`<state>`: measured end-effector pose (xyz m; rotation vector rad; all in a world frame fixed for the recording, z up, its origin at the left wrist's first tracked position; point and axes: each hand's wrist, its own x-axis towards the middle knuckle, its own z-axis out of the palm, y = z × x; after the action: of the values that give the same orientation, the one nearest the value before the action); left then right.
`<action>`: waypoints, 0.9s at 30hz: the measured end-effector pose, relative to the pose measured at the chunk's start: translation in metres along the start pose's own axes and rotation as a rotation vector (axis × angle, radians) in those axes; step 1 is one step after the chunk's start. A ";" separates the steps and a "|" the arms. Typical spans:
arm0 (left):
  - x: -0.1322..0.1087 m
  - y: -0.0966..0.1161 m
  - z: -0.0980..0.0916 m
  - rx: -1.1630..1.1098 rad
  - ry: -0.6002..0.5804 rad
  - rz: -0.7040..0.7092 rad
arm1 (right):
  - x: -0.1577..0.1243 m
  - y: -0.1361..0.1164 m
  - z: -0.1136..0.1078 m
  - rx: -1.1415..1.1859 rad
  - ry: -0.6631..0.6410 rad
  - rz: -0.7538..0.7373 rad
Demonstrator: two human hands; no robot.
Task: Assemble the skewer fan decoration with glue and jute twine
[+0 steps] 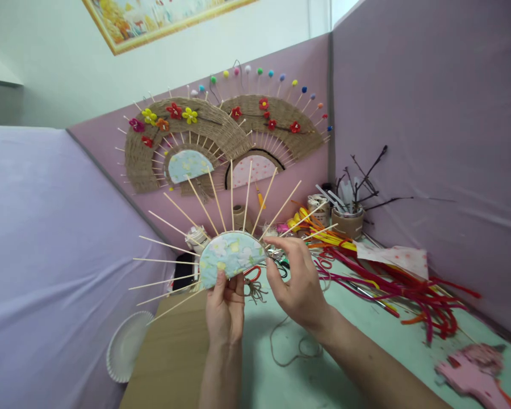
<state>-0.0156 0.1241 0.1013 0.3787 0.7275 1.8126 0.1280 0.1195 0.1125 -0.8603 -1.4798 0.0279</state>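
Note:
My left hand grips the lower edge of a half-round fan base covered in pale blue floral fabric, thumb in front and fingers behind. Thin wooden sticks radiate from its curved edge. At the base's right corner, the thumb and index finger of my right hand are bent toward each other. Whatever lies between those fingertips is too small to make out. A loose loop of twine lies on the table below my right hand.
Two finished woven fans hang on the purple backdrop. Coloured pipe cleaners and a fabric scrap lie to the right, beside a jar with twigs. A pink glue gun, brown cardboard and a white paper plate lie nearer.

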 end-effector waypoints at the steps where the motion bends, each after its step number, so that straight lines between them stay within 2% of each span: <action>1: 0.000 0.000 0.000 -0.004 -0.003 0.002 | 0.000 0.000 0.000 -0.003 -0.011 0.000; 4: 0.001 0.000 -0.001 -0.010 -0.018 0.005 | 0.000 -0.001 0.000 0.006 -0.008 -0.007; 9: 0.003 0.001 -0.003 -0.045 -0.013 0.034 | 0.001 -0.004 -0.004 0.020 0.158 -0.059; 19: 0.017 0.004 -0.020 -0.212 -0.171 -0.083 | -0.001 -0.017 -0.012 0.101 0.304 -0.057; 22: 0.018 0.006 -0.023 -0.268 -0.244 -0.156 | -0.004 -0.021 -0.015 0.098 0.272 0.015; 25: 0.011 0.007 -0.016 -0.298 -0.256 -0.218 | -0.012 -0.022 -0.021 0.048 0.126 0.113; 27: 0.002 0.007 -0.007 -0.285 -0.216 -0.248 | -0.019 -0.021 -0.025 0.030 0.007 0.262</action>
<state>-0.0257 0.1226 0.0998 0.2755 0.3423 1.5827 0.1366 0.0830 0.1107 -1.0232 -1.3491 0.2408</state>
